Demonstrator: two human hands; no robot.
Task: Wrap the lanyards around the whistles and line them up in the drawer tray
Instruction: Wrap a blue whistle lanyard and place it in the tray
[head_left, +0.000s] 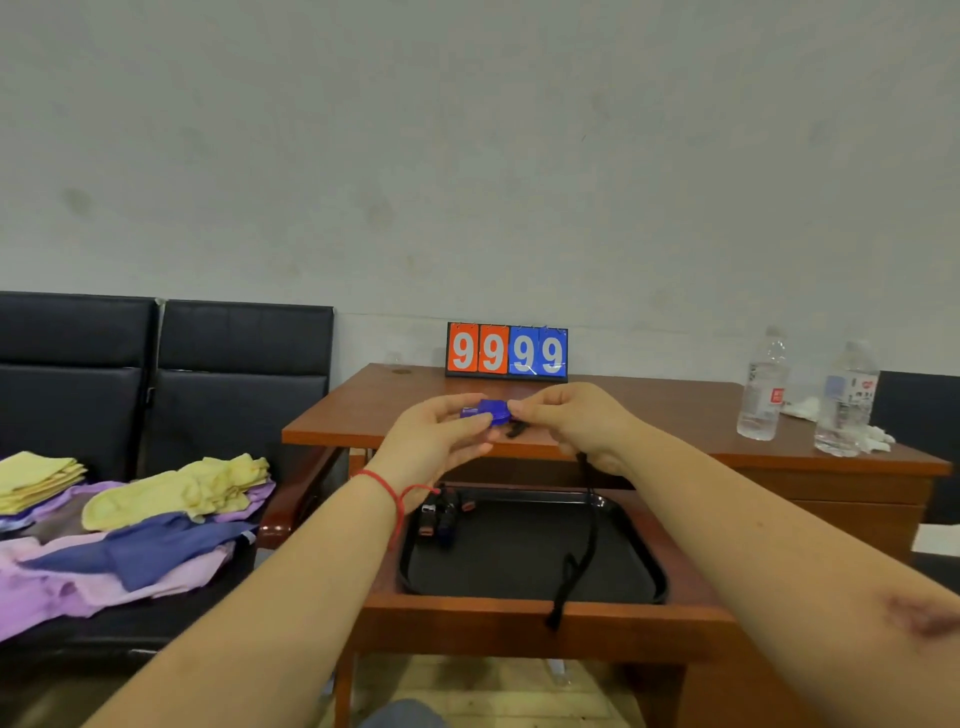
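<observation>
I hold a blue whistle (491, 410) up over the desk edge. My left hand (441, 441) pinches its left end. My right hand (571, 421) pinches the right end where the black lanyard (582, 551) joins. The lanyard hangs down from my right hand across the black tray (639, 561) and over the drawer's front edge. A few wrapped whistles (441, 519), red and dark blue, lie together in the tray's far left corner, partly hidden by my left wrist.
The tray sits in an open wooden drawer (467, 618) under the desk (649, 410). A flip scoreboard (506, 351) showing 9999 stands at the back; two water bottles (761, 387) stand on the right. Black chairs at left hold coloured cloths (156, 530).
</observation>
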